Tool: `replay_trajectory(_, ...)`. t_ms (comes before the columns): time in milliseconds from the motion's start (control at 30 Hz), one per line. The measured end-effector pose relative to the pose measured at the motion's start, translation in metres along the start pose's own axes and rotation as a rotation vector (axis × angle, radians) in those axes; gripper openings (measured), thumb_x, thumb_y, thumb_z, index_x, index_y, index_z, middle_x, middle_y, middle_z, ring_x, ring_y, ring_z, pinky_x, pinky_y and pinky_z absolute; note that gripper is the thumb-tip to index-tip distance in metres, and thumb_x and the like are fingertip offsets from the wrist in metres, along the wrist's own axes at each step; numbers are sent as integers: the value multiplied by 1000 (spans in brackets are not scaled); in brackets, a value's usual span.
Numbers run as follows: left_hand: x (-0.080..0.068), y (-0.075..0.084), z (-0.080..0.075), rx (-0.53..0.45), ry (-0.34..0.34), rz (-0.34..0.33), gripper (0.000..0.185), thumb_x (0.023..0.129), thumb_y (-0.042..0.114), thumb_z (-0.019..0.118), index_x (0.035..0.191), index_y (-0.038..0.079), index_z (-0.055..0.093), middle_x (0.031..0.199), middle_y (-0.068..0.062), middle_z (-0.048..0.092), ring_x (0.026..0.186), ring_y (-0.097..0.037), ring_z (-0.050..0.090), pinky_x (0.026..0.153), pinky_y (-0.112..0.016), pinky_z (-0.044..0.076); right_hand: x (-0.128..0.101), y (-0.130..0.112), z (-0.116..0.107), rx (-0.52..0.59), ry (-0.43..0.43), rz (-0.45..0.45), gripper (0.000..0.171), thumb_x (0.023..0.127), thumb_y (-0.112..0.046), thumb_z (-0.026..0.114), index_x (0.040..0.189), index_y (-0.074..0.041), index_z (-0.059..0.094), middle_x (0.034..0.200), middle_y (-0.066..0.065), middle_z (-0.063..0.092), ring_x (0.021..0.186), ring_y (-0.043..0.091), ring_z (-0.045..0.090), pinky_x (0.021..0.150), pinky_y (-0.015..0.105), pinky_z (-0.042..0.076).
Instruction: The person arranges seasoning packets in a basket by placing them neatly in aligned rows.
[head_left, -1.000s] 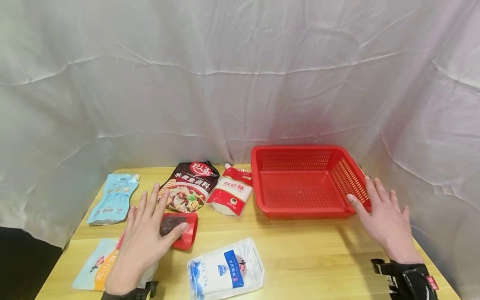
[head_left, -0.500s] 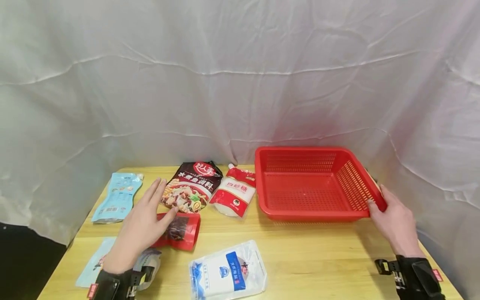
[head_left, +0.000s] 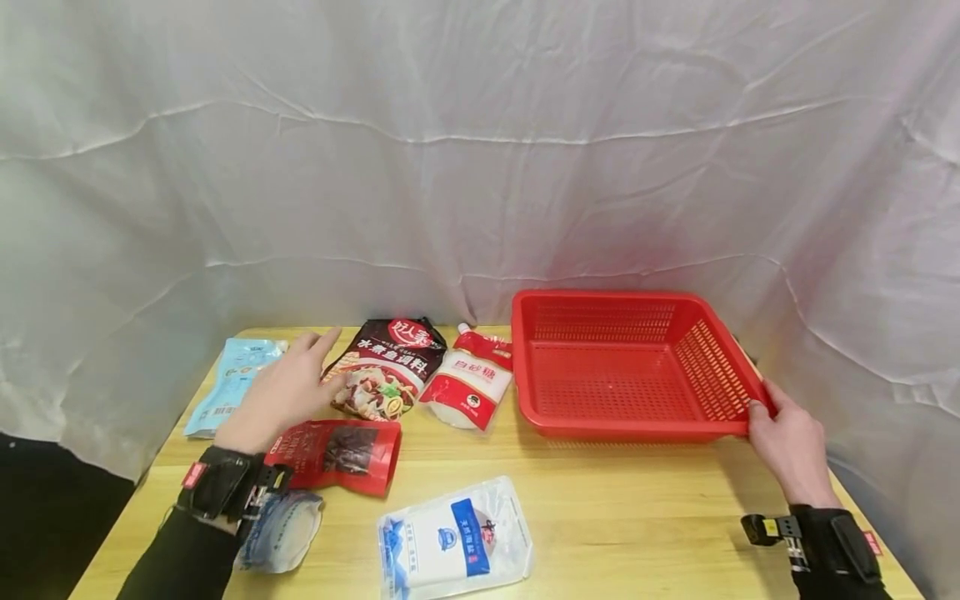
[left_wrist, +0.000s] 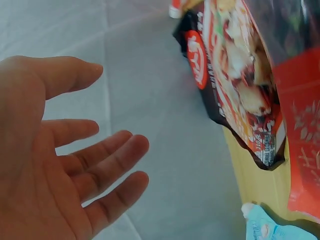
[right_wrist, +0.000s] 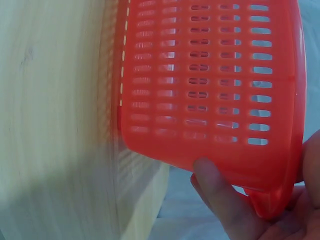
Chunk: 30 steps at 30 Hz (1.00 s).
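My left hand (head_left: 281,396) hovers with fingers apart and nothing in it, between the light-blue pouch (head_left: 238,379) and the black seasoning packet (head_left: 386,371). Below it lies a red pouch (head_left: 337,457) with a dark window. In the left wrist view, the palm and spread fingers of the left hand (left_wrist: 75,150) stand apart from the black packet (left_wrist: 240,75). My right hand (head_left: 791,442) grips the near right corner of the red plastic basket (head_left: 637,429). The right wrist view shows a finger of the right hand (right_wrist: 225,205) against the basket's (right_wrist: 200,150) outer wall, under its rim.
A white sugar bag (head_left: 468,379) lies between the black packet and the basket. A white-and-blue salt bag (head_left: 453,537) is at the table's (head_left: 615,517) front. A clear bag (head_left: 288,533) lies partly under the left wrist. A pale curtain (head_left: 480,167) hangs behind.
My left hand has moved away from me, off the red pouch; its forearm now covers the blue-and-orange packet. The right hand, open at first, has taken hold of the basket's corner.
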<state>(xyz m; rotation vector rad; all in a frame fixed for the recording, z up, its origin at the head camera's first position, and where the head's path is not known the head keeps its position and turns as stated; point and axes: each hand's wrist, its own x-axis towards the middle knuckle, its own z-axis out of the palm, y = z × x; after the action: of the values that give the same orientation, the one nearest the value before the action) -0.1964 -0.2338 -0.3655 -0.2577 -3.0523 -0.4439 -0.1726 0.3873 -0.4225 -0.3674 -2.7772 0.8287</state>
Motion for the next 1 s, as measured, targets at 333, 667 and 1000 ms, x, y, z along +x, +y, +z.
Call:
replay_trajectory(333, 49, -23, 3, -33, -149, -23, 74, 101, 34, 60, 160, -1, 32, 157, -38, 32, 138, -57, 42, 107, -72, 39, 2, 2, 0, -16, 2, -36, 55, 107, -16, 34, 155, 10, 32, 139, 47, 45, 120, 63, 49, 94, 69, 41)
replay_trajectory(667, 78, -39, 16, -102, -225, -93, 74, 100, 28, 61, 158, -7, 31, 157, -40, 29, 144, -57, 30, 114, -71, 31, 3, 0, -1, -33, -6, -42, 53, 107, -13, 35, 153, 13, 34, 135, 47, 48, 111, 58, 54, 89, 64, 44)
replay_trajectory(1000, 84, -48, 27, -131, -446, -235, 91, 98, 49, 61, 154, -16, 28, 153, -40, 37, 140, -57, 38, 111, -68, 39, 4, -1, -2, -50, -11, -43, 52, 107, -12, 35, 152, 14, 35, 133, 47, 49, 104, 54, 55, 81, 57, 45)
